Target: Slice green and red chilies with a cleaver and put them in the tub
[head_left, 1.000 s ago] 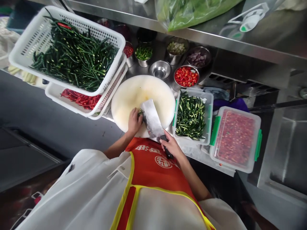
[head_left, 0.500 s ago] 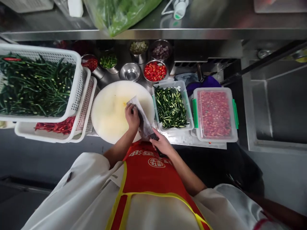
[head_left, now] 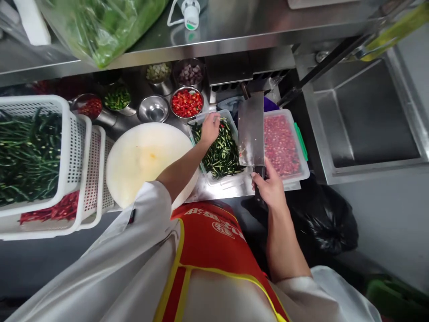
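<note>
1 red apron (head_left: 214, 250) on me, yellow trim. Right hand (head_left: 272, 185) is closed round the handle of 1 cleaver (head_left: 251, 129); blade points away from me, over the left side of the box in view. Can't tell its height. 1 black bag (head_left: 331, 223) low, to the right.

1 round board (head_left: 134, 152) in front, left forearm crossing its right side. Left: 3 stacked white baskets (head_left: 63, 152); top has whole green chilies (head_left: 27, 156), the one under it red chilies (head_left: 53, 210).

Right of the board: 1 clear tub (head_left: 225, 179) holding cut green chilies (head_left: 219, 154). Left hand (head_left: 210, 127) is at its far left part, fingers curled; can't tell if they grip anything. Next right, 1 lidded box (head_left: 303, 172) with red chopped stuff inside.

Behind: 6 steel bowls (head_left: 161, 88) I can make out. 2 chopped red, 1 chopped green, 1 pale bits, 1 purple bits, 1 showing bare steel. Darker stuff back left is unclear.

Far right: 1 sink (head_left: 368, 120). Shelf (head_left: 234, 27) above: 1 bag of greens (head_left: 110, 27), 1 white gadget (head_left: 191, 15).
</note>
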The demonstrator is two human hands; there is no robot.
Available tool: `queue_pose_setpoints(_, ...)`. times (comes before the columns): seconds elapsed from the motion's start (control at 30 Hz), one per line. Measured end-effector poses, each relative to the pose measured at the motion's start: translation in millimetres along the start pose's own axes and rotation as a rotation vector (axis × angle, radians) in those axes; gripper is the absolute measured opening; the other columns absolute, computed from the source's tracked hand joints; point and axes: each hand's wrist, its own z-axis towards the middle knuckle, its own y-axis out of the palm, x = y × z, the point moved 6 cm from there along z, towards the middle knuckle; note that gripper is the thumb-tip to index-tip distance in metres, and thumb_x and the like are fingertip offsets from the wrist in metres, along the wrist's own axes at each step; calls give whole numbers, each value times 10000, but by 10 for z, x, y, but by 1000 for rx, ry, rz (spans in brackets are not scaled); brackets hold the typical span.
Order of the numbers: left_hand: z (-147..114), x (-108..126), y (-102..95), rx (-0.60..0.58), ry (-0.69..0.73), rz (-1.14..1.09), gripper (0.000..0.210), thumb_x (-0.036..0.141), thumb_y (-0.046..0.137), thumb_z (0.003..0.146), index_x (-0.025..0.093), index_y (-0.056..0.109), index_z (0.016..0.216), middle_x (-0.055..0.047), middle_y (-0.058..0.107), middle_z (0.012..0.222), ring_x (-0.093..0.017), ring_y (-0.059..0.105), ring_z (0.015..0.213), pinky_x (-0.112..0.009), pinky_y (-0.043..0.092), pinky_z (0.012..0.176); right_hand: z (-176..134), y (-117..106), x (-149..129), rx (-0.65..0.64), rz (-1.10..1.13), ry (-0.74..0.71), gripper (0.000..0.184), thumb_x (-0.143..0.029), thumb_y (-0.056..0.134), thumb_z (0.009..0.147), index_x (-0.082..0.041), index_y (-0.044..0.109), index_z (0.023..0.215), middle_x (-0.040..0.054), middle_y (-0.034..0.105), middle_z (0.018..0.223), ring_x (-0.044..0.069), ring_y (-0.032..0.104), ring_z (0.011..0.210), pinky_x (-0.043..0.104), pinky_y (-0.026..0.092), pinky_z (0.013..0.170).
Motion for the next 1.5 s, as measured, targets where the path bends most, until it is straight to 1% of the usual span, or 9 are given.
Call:
queue_pose_setpoints(0.27, -242, -174, -557, -151, -142, 593, 295, 276, 467, 958, 172, 540, 1224, -155, 500, 1349, -320, 435, 1280, -507, 371, 1101, -261, 28, 320, -172, 167, 202, 852, -356, 693, 762, -216, 352, 1530, -58, 565, 622, 135, 516, 481, 276, 470, 466)
queue_pose_setpoints(0.47, -300, -315, -685, -142, -248, 595, 297, 240, 474, 918, 166, 583, 1184, -158, 529, 1315, -327, 448, 1249, -497, 374, 1085, 20, 318, 324, -181, 155, 227, 916, -349, 680, 742, -176, 296, 1555, -80, 548, 589, 122, 507, 462, 260, 472, 451)
queue_pose_setpoints(0.63, -400, -266, -625, -194, -147, 476, 281, 269, 479, 913, 158, 613, 1134, -162, 602, 1197, -326, 476, 1210, -483, 366, 1072, 75, 324, 341, -134, 196, 190, 906, -333, 669, 758, -173, 276, 1558, -83, 542, 593, 118, 513, 470, 250, 474, 457)
queue_pose_setpoints(0.83, -548, -165, -335, -464, -29, 624, 317, 212, 466, 899, 117, 631, 1152, -174, 623, 1177, -317, 535, 1151, -500, 276, 1091, -152, 268, 343, -147, 194, 190, 881, -358, 704, 758, -196, 329, 1539, -74, 553, 608, 122, 518, 481, 260, 480, 465)
queue_pose_setpoints(1.03, -416, -85, -504, -199, -181, 665, 373, 253, 411, 950, 111, 581, 1250, -195, 545, 1264, -316, 475, 1213, -467, 362, 1038, -454, 220, 374, -75, 159, 226, 984, -417, 765, 710, -171, 311, 1547, -79, 558, 552, 127, 507, 452, 248, 446, 455)
queue_pose_setpoints(1.27, -423, -77, -248, -255, -130, 661, 540, 408, 471, 921, 74, 531, 1341, -283, 347, 1492, -389, 330, 1413, -530, 238, 1180, -617, 237, 251, 2, 70, 204, 1015, -464, 791, 645, -174, 367, 1520, -63, 591, 592, 138, 514, 476, 251, 444, 459)
queue_pose_setpoints(1.37, -521, -24, -89, -434, -18, 569, 520, 439, 478, 913, 129, 571, 1320, -235, 420, 1473, -341, 395, 1396, -475, 285, 1182, -704, 317, 136, 27, 59, 190, 1033, -468, 791, 639, -168, 350, 1524, -67, 582, 591, 133, 510, 487, 246, 454, 469)
queue_pose_setpoints(1.43, -571, 59, -141, -493, 125, 516, 435, 371, 492, 908, 193, 604, 1290, -166, 438, 1487, -283, 413, 1395, -404, 298, 1184, -750, 388, 97, 34, 101, 180, 1042, -452, 803, 635, -193, 333, 1528, -69, 591, 624, 122, 508, 490, 236, 450, 466)
queue_pose_setpoints(1.5, -559, 119, -441, -425, 213, 509, 407, 268, 486, 899, 235, 601, 1288, -112, 410, 1521, -242, 408, 1401, -371, 298, 1187, -782, 466, 80, 24, 153, 156, 1029, -430, 815, 633, -224, 337, 1521, -66, 606, 674, 116, 512, 495, 231, 444, 457)
